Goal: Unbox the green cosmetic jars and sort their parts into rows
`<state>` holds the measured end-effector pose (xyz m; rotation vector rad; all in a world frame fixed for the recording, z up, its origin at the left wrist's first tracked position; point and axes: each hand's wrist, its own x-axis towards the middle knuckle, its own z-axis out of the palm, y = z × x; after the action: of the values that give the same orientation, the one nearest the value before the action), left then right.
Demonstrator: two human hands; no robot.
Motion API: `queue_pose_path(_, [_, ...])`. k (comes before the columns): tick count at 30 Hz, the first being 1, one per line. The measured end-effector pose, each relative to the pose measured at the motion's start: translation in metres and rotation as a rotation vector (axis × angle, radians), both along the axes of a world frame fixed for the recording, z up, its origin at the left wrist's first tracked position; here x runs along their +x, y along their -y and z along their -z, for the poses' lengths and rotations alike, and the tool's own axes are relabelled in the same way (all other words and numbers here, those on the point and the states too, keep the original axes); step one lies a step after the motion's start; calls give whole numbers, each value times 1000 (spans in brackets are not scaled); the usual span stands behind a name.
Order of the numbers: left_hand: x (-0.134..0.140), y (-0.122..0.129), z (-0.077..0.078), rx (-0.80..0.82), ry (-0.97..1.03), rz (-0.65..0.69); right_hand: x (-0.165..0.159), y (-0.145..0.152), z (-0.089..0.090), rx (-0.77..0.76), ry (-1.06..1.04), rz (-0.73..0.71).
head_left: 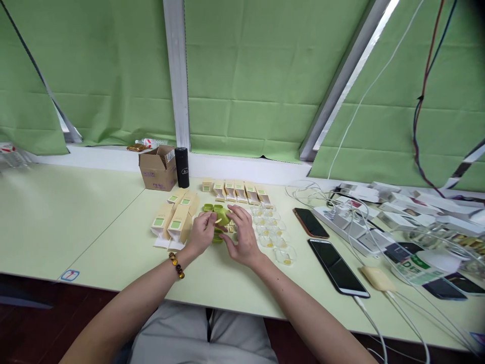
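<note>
My left hand (203, 231), with a beaded bracelet (176, 265) at its wrist, has its fingers pinched at a small pale yellow strip (219, 221). My right hand (242, 235) curves its fingers and thumb round a green rounded case (224, 216), held in front of the left fingertips. Behind and below it on the table lie more small green cases (207, 207), partly covered by the hands. Clear plastic shells (270, 230) with yellow bits inside stand in rows to the right of my right hand. Left of my left hand are cream cartons (180, 225) with green labels and open white flaps.
More cream cartons (239, 192) line up behind the hands. A cardboard box (157, 169) and a black bottle (182, 168) stand at the back left. On the right lie two phones (337, 267), a power strip (346, 230), tangled cables and white boxes (424, 205).
</note>
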<state>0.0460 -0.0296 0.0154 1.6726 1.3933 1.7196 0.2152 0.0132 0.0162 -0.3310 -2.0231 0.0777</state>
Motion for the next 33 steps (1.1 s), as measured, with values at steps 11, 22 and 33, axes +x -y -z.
queue_pose_path(11, [5, 9, -7, 56, -275, 90, 0, -7, 10, -36, -134, -4])
queue_pose_path(22, [1, 7, -8, 365, -392, -54, 9, -7, 8, -184, -129, 21])
queue_pose_path(33, [2, 4, -4, 298, -252, -36, 8, -9, 14, -153, -146, -35])
